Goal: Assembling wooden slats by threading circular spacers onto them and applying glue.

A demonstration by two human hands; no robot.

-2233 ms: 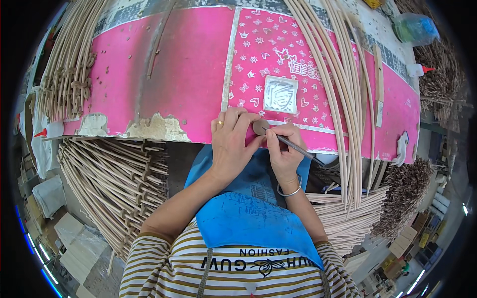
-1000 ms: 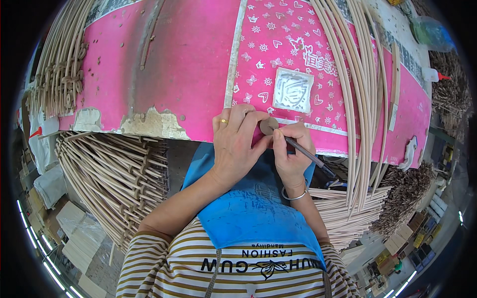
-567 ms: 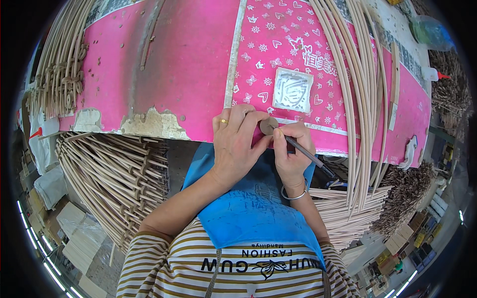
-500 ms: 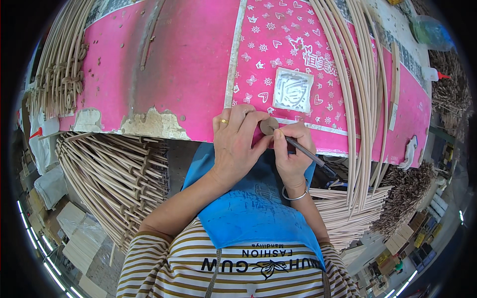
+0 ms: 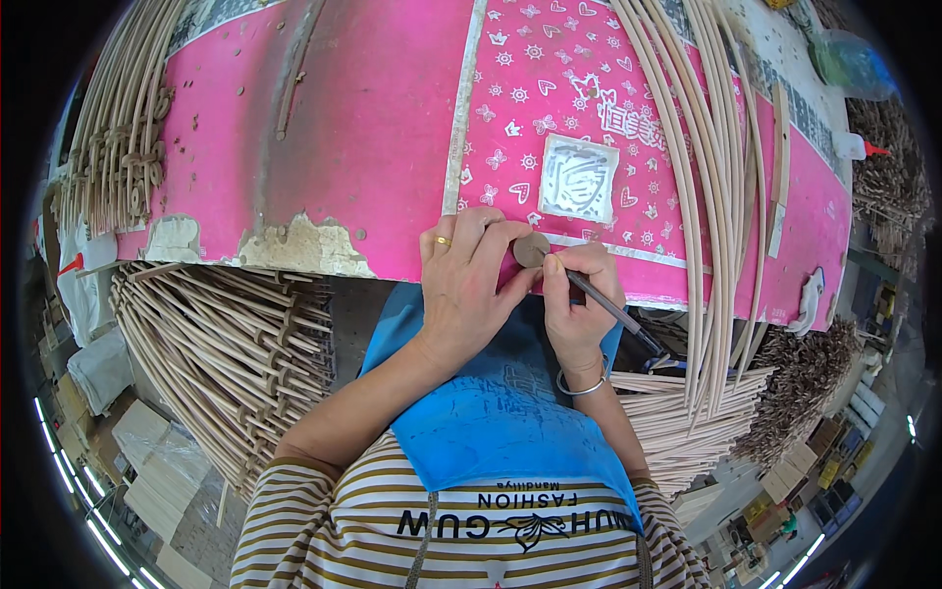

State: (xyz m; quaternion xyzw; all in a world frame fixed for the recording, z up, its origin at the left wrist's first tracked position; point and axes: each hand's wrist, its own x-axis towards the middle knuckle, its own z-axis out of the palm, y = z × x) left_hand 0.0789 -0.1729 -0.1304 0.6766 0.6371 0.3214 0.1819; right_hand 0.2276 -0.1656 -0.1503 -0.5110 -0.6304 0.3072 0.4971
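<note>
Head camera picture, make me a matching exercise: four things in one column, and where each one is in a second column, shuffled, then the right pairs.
Things:
1. small round disc
2. thin dark tool
3. gold ring
4. silver bracelet

Places:
A. on the right wrist
B. on a finger of the left hand
C. held in the right hand, tip at the disc
D. pinched at the left fingertips, over the pink table

Pairs: 1-D, 2-C, 3-B, 4-A
</note>
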